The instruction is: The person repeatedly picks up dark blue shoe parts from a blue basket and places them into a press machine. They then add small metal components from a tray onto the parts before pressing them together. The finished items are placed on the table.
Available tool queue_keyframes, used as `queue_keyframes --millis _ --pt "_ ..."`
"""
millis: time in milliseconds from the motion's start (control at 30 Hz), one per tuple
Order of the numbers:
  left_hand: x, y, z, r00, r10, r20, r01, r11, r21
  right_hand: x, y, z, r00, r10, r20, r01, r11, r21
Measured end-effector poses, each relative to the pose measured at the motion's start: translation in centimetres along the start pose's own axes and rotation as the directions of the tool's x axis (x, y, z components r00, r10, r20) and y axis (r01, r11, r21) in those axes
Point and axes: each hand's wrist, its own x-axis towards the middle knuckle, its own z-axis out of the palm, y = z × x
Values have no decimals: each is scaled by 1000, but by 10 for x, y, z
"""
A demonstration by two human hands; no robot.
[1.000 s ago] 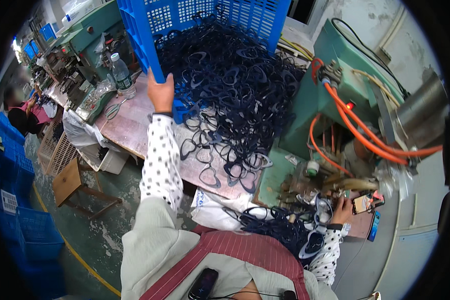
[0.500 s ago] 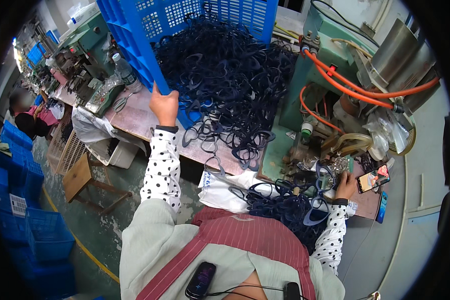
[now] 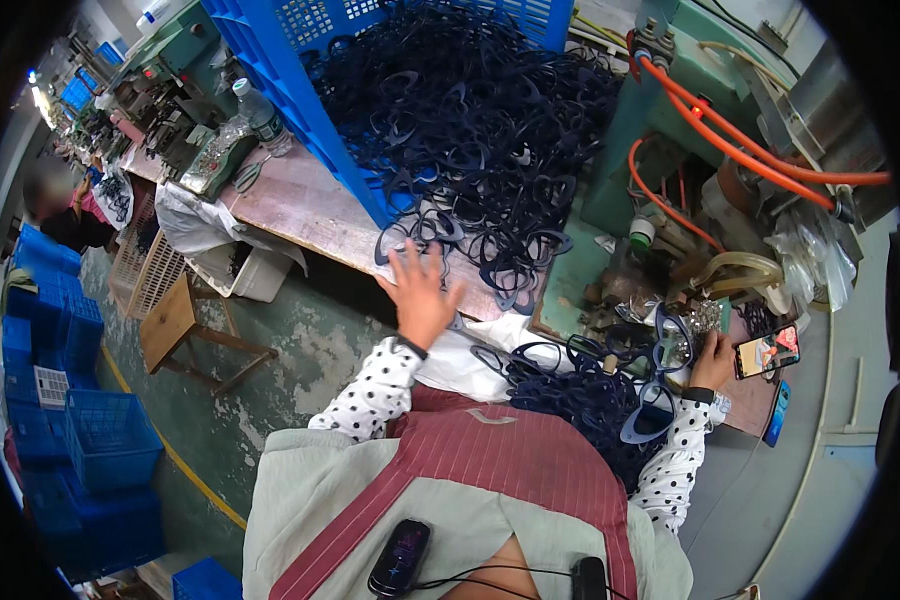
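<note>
My left hand (image 3: pixel 425 300) is in the air at the bench's front edge, fingers spread and holding nothing. Just beyond it, loose dark blue eyeglass frames (image 3: pixel 500 270) spill from a large heap (image 3: pixel 470 120) in a blue plastic crate (image 3: pixel 355 175). My right hand (image 3: pixel 712 362) is beside the machine, next to small shiny parts (image 3: pixel 705 315). Its fingers are curled together, and what they hold, if anything, is hidden. One eyeglass frame (image 3: pixel 673 345) stands at the machine to the left of that hand. More frames (image 3: pixel 580 405) lie piled against my apron, beside white cloth or sacking (image 3: pixel 460 365).
A green machine (image 3: pixel 610 190) with orange hoses (image 3: pixel 730 150) rises at the right. A lit phone (image 3: pixel 767 352) lies beyond my right hand. Scissors (image 3: pixel 249 177) and a water bottle (image 3: pixel 260 118) sit left of the crate. A wooden stool (image 3: pixel 175 320) stands on the floor.
My left hand has let go of the crate's corner and come down and to the right, its fingers now spread. My right hand stays by the small parts. The whole view has shifted slightly.
</note>
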Motion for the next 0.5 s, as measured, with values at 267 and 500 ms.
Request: queue_keyframes --millis 267,500 --pt "59 45 35 959 233 -162 -273 913 -303 -1 -6 -2 998 32 -49 -28 996 82" --pt "140 58 16 935 219 -279 -350 700 -622 -2 -25 -7 992 123 -25 -114 967 226"
